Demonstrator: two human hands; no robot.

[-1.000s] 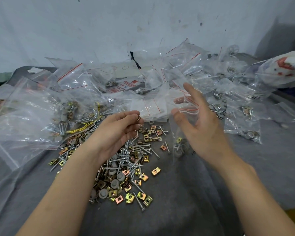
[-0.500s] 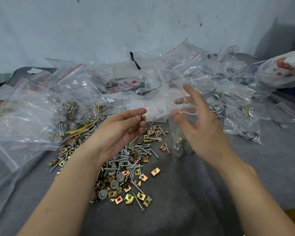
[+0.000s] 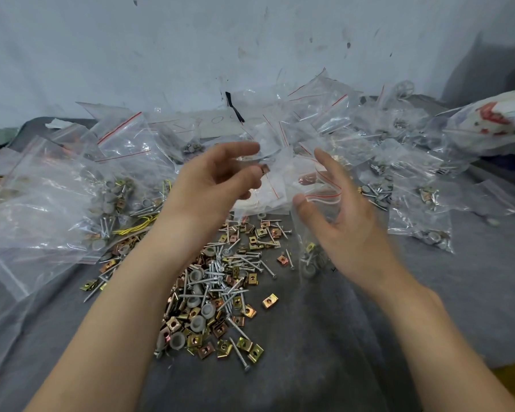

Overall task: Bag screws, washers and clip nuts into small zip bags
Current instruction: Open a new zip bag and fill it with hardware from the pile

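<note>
The left hand pinches a small copper-coloured metal clip nut in its curled fingertips. At its 3 o'clock, the right hand holds a small clear plastic zip bag with a red strip, pinching the top with its thumb and spread fingers. The loose heap of silver screws, grey washers and gold clip nuts lies on the grey cloth at 6 o'clock from the hands.

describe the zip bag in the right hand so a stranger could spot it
Find the loose pile of screws, washers and clip nuts on the grey cloth, then the right hand just right of it. The small zip bag hangs from its grip; unlike the bags heaped behind, it is held upright, with few parts at its bottom.
</note>
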